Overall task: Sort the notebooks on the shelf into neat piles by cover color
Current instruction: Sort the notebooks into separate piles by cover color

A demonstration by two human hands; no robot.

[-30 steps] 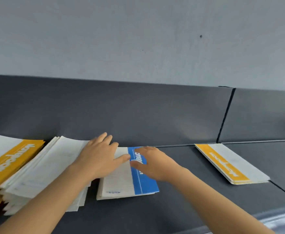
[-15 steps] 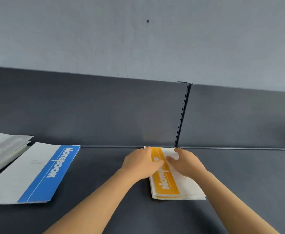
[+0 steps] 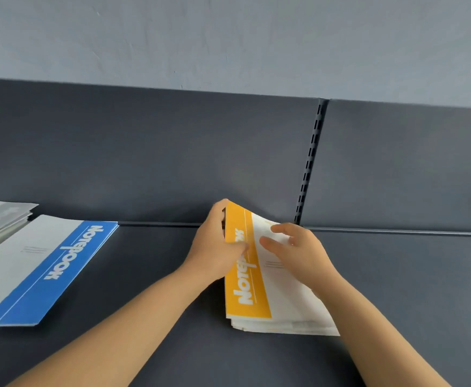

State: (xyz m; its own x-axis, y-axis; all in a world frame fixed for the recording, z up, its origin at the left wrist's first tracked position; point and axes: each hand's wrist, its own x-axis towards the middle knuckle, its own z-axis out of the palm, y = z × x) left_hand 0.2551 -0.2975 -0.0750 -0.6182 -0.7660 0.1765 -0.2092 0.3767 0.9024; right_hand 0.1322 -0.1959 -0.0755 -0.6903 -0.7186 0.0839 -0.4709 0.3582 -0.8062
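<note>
Left hand (image 3: 214, 248) pinches the yellow notebook pile (image 3: 246, 300) at its lifted left edge; right hand (image 3: 298, 251) lies relaxed on top

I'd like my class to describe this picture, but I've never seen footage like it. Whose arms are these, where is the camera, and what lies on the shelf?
No machine here: a person wears a wide-angle camera on the head, so you look down along their bare arms. On the dark grey shelf lies a pile of white notebooks with a yellow band. The left hand grips its left edge, tilting the far end up; the right hand rests its fingers on the white cover. Further left lie a white notebook with a blue band and a grey-covered stack, cut off by the frame.
</note>
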